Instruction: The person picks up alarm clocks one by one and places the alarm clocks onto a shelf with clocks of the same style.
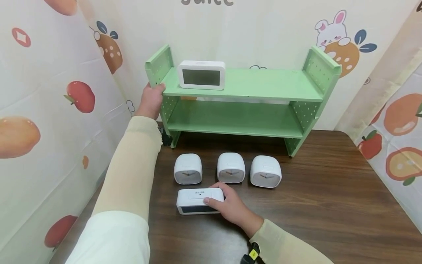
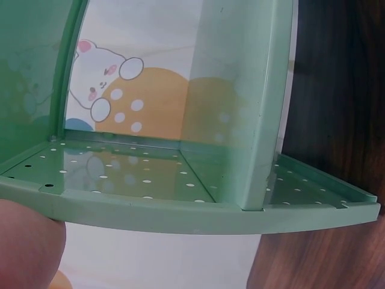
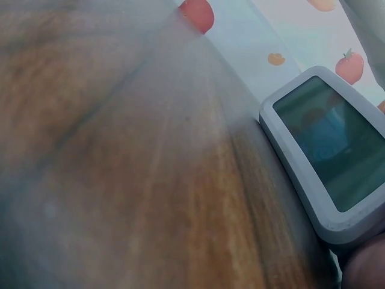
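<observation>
My left hand (image 1: 151, 101) grips the left side panel of a green two-tier shelf (image 1: 270, 84); in the left wrist view a fingertip (image 2: 30, 244) shows at the panel's edge. Down on the table, my right hand (image 1: 235, 207) holds a white digital clock (image 1: 189, 196) by its right end, thumb on top and fingers behind. That clock's dark blank screen (image 3: 331, 141) appears in the right wrist view. A second white digital clock (image 1: 202, 76) stands upright at the left of the upper shelf board.
Three small white analog clocks, left (image 1: 188, 168), middle (image 1: 230, 168) and right (image 1: 265, 171), stand in a row between the shelf and my right hand. Beneath everything is a dark wooden table (image 1: 329, 198). Fruit-printed curtains (image 1: 112, 84) hang behind and at both sides.
</observation>
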Action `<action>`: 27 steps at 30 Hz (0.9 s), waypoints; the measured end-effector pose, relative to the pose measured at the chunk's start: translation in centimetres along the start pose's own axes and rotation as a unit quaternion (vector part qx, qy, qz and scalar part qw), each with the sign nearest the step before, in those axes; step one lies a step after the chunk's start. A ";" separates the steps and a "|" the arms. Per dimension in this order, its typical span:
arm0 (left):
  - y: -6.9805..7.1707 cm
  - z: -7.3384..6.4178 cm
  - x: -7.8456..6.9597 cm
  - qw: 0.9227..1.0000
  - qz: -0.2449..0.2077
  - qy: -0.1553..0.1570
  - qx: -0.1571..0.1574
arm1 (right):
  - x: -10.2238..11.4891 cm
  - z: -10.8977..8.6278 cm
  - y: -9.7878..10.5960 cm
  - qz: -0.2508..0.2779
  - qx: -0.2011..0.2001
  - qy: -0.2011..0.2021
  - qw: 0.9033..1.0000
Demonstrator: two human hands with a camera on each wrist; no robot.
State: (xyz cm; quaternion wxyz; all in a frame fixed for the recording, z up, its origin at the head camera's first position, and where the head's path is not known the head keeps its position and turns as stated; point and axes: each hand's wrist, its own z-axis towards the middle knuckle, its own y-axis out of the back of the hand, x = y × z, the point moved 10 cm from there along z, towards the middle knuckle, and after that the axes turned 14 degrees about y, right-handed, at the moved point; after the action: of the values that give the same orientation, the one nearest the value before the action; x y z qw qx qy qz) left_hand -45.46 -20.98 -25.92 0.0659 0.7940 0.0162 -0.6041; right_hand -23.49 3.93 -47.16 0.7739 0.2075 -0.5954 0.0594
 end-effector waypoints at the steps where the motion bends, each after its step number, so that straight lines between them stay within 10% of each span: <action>1: 0.0 0.1 0.0 1.000 0.000 0.001 -0.001 | 0.0 0.0 0.0 0.001 0.000 -0.001 1.000; 27: 0.5 1.3 0.3 1.000 -0.009 -0.010 0.011 | 1.6 0.0 -0.2 0.035 -0.015 0.008 0.999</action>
State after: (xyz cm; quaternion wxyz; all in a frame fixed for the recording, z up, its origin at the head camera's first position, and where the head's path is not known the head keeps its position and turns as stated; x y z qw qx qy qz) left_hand -46.56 -21.67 -26.54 0.0520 0.7885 0.0165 -0.6126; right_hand -22.94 3.52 -45.71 0.7790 0.1744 -0.5970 0.0793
